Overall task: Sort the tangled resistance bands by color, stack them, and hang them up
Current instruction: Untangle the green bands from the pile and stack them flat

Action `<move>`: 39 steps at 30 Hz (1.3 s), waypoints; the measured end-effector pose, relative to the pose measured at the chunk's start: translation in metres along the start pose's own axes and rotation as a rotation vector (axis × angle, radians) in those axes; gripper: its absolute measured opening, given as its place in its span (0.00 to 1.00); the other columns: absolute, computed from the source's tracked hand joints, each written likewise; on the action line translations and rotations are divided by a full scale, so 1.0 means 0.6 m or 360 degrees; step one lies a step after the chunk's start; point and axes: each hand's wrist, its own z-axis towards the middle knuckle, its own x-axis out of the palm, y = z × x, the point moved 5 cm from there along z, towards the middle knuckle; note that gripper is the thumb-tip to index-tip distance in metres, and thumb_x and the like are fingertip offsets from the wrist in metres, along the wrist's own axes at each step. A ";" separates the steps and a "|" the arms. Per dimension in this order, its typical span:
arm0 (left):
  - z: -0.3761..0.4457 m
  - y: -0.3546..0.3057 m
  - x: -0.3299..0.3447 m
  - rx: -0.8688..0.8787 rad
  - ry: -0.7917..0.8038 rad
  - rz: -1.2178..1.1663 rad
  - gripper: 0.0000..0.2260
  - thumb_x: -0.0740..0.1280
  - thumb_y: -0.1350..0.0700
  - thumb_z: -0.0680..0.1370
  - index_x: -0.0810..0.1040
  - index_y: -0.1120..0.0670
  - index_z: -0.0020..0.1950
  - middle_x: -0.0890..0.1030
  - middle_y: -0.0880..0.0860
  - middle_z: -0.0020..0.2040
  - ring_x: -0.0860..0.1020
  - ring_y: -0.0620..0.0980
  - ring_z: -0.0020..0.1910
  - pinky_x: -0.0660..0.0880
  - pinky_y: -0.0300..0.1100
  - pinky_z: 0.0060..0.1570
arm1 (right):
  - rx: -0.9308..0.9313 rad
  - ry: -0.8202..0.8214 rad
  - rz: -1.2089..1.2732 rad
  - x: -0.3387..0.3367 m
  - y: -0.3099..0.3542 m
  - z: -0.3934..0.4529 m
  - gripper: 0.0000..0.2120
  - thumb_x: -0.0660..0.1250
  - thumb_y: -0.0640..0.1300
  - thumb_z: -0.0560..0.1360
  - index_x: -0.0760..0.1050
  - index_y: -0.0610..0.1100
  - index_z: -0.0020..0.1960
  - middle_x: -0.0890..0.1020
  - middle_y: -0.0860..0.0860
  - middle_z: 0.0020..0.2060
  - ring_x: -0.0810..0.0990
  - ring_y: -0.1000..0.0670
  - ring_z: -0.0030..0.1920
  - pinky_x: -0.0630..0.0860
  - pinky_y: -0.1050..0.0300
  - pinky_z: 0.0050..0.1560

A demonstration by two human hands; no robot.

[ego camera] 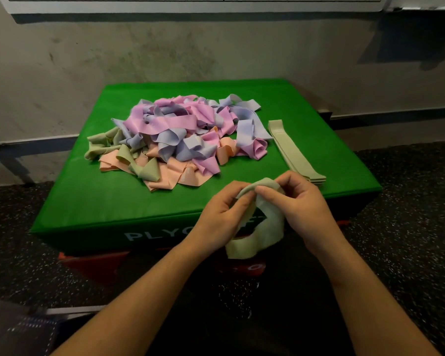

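Green band (265, 227) pinched by left hand (221, 214) and right hand (303, 209); box lettering (149, 235) partly hidden.

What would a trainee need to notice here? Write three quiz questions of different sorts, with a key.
1. True or false: both the left hand and the right hand grip the green band.
2. Multiple choice: the flat stack of green bands lies on which side of the tangled pile? A) left B) right C) behind it
3. Fill in: the pile rests on a ____ plyo box.

Key: 1 true. 2 B. 3 green.
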 end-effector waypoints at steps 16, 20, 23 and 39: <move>-0.014 0.004 0.000 -0.0252 -0.0013 -0.0417 0.16 0.59 0.38 0.81 0.80 0.44 0.59 0.82 0.49 0.59 0.79 0.49 0.61 0.76 0.46 0.60 | -0.0123 -0.0060 -0.0012 0.003 0.004 -0.006 0.10 0.75 0.46 0.66 0.78 0.43 0.43 0.82 0.46 0.41 0.79 0.53 0.44 0.78 0.57 0.47; -0.018 -0.004 0.013 -0.0228 0.0068 -0.0417 0.10 0.64 0.47 0.81 0.77 0.44 0.61 0.83 0.44 0.54 0.80 0.42 0.56 0.77 0.38 0.54 | -0.0231 -0.0214 0.0033 0.003 0.013 0.001 0.08 0.76 0.39 0.67 0.77 0.41 0.40 0.77 0.53 0.39 0.76 0.59 0.40 0.75 0.67 0.45; -0.017 -0.005 0.021 -0.0215 0.0093 -0.0515 0.11 0.63 0.53 0.79 0.75 0.48 0.61 0.84 0.50 0.47 0.83 0.47 0.47 0.80 0.41 0.48 | -0.0199 -0.0182 0.0185 0.005 0.014 0.003 0.09 0.75 0.43 0.65 0.77 0.41 0.41 0.79 0.57 0.35 0.78 0.58 0.40 0.76 0.67 0.42; -0.014 0.006 0.013 -0.0230 0.0163 -0.0345 0.10 0.62 0.57 0.82 0.74 0.49 0.63 0.82 0.51 0.46 0.82 0.49 0.45 0.79 0.47 0.50 | -0.0400 -0.0054 -0.0178 -0.001 0.027 0.023 0.04 0.70 0.41 0.77 0.80 0.49 0.44 0.83 0.56 0.38 0.80 0.56 0.42 0.79 0.60 0.44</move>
